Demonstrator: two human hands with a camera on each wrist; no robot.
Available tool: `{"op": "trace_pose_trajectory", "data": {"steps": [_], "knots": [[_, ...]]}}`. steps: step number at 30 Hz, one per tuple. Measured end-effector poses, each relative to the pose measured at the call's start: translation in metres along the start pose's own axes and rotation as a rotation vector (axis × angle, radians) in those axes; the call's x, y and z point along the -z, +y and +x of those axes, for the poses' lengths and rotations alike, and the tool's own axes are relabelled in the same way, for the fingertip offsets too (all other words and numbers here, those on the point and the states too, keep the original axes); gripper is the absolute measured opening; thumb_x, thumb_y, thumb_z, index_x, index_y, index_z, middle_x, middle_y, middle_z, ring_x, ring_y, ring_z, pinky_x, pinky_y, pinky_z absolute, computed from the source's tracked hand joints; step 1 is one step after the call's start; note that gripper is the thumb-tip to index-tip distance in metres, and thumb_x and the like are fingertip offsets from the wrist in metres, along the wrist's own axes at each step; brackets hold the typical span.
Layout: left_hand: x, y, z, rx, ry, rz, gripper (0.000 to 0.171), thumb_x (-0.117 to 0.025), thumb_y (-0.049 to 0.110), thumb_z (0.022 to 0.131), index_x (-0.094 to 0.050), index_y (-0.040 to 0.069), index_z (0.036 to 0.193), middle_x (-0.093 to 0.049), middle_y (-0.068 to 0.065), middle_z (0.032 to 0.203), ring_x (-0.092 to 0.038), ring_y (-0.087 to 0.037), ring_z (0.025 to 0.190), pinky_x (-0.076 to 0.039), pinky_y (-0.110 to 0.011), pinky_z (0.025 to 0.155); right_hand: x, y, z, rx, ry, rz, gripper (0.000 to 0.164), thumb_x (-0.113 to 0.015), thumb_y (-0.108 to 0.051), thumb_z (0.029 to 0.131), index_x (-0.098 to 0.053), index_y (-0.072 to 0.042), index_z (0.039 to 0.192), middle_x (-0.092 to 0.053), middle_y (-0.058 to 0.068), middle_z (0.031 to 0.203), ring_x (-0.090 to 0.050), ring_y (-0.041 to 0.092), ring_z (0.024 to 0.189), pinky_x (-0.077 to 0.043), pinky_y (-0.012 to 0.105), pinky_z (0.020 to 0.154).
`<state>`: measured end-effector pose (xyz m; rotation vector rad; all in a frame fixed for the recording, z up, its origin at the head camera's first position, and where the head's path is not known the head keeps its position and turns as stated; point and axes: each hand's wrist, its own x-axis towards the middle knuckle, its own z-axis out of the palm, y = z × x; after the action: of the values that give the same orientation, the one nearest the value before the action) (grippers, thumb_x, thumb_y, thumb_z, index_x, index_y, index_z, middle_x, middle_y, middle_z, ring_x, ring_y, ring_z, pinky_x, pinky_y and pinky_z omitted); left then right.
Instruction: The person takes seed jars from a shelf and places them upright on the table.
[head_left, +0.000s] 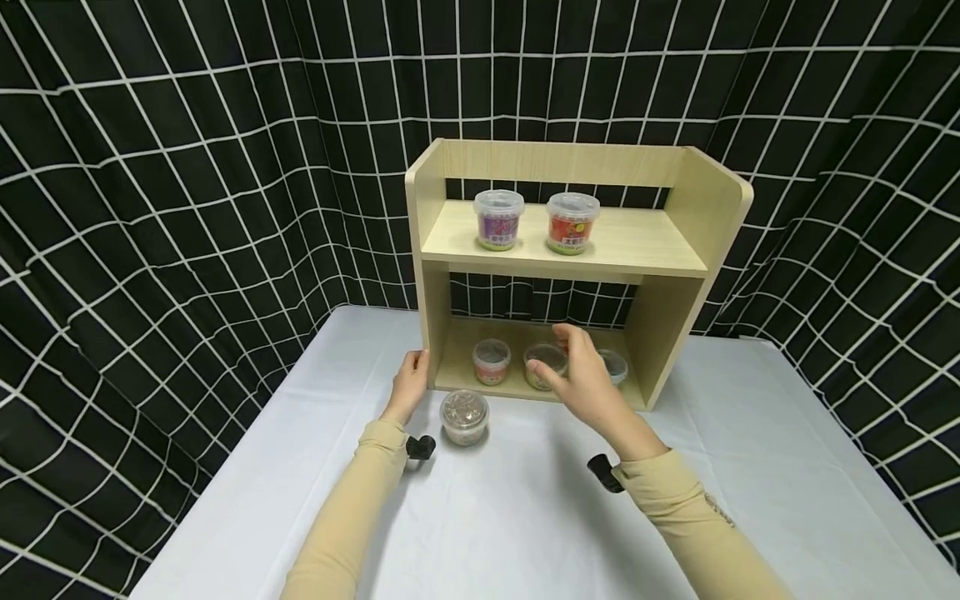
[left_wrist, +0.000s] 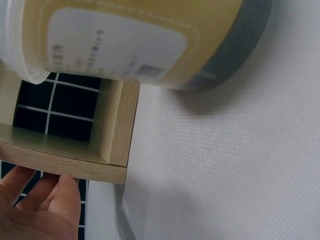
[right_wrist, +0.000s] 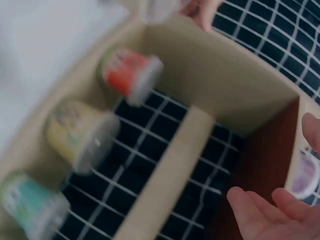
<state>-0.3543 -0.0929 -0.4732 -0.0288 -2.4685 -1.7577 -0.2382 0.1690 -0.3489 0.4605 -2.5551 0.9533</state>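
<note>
My left hand (head_left: 408, 385) is at the lower left side of a pale wooden shelf (head_left: 570, 265). In the left wrist view, its fingertips touch the outer face of the side panel (left_wrist: 65, 164). Just right of that wrist, a lidded plastic tub (head_left: 464, 418) stands on the table, its yellowish label (left_wrist: 145, 30) close to the left wrist camera. My right hand (head_left: 585, 383) hovers before the shelf, thumb and fingers spread, holding nothing. Behind it on the lower board are a red-labelled tub (head_left: 491, 363), a yellow-labelled tub (right_wrist: 80, 132) and a teal-labelled tub (right_wrist: 32, 205), partly hidden in the head view.
On the upper board stand a purple-labelled tub (head_left: 498, 222) and a red-labelled tub (head_left: 572, 225). The shelf rests at the back of a white-covered table (head_left: 510, 517). Black cloth with a white grid (head_left: 225, 167) surrounds the table's back and sides.
</note>
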Motion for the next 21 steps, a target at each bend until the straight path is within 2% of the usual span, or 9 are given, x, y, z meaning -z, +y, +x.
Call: {"op": "trace_pose_trajectory", "data": {"steps": [3,9,14,17,21], "knots": [[0.0,-0.001,0.0,0.004,0.004,0.004,0.05,-0.034,0.044,0.1,-0.047,0.005,0.126,-0.048,-0.02,0.129,-0.044,-0.036,0.118,-0.037,-0.048,0.095,0.016,-0.002,0.01,0.017,0.05,-0.003,0.066,-0.068,-0.024,0.087,-0.032,0.008,0.131,-0.041,0.025,0.125,-0.043,0.037,0.113,-0.039,0.046,0.092],[0.0,0.001,0.001,0.002,-0.004,-0.001,0.051,-0.034,0.046,0.099,-0.046,0.005,0.127,-0.048,-0.019,0.128,-0.045,-0.036,0.117,-0.038,-0.048,0.093,0.043,-0.006,0.034,0.068,0.211,0.011,0.063,-0.071,-0.018,0.084,-0.035,0.011,0.127,-0.042,0.026,0.121,-0.046,0.036,0.109,-0.039,0.044,0.093],[0.0,0.003,0.0,0.008,-0.005,-0.003,0.05,-0.035,0.045,0.099,-0.046,0.005,0.127,-0.049,-0.019,0.128,-0.045,-0.035,0.117,-0.038,-0.048,0.093,0.061,-0.011,0.054,0.06,0.336,0.089,0.062,-0.07,-0.015,0.085,-0.035,0.009,0.129,-0.042,0.025,0.121,-0.046,0.034,0.112,-0.038,0.038,0.097],[0.0,0.003,-0.001,0.011,-0.011,0.004,0.051,-0.034,0.045,0.099,-0.046,0.005,0.128,-0.049,-0.02,0.127,-0.046,-0.036,0.115,-0.039,-0.048,0.092,0.07,-0.014,0.065,0.044,0.369,0.119,0.064,-0.07,-0.014,0.084,-0.033,0.009,0.13,-0.04,0.025,0.123,-0.043,0.034,0.115,-0.037,0.037,0.098],[0.0,0.001,0.0,0.015,-0.014,0.021,0.051,-0.034,0.045,0.1,-0.045,0.005,0.129,-0.049,-0.019,0.127,-0.047,-0.036,0.114,-0.04,-0.048,0.091,0.079,-0.017,0.08,0.005,0.349,0.097,0.069,-0.07,-0.018,0.084,-0.03,0.008,0.133,-0.035,0.025,0.129,-0.039,0.034,0.118,-0.035,0.039,0.1]]}}
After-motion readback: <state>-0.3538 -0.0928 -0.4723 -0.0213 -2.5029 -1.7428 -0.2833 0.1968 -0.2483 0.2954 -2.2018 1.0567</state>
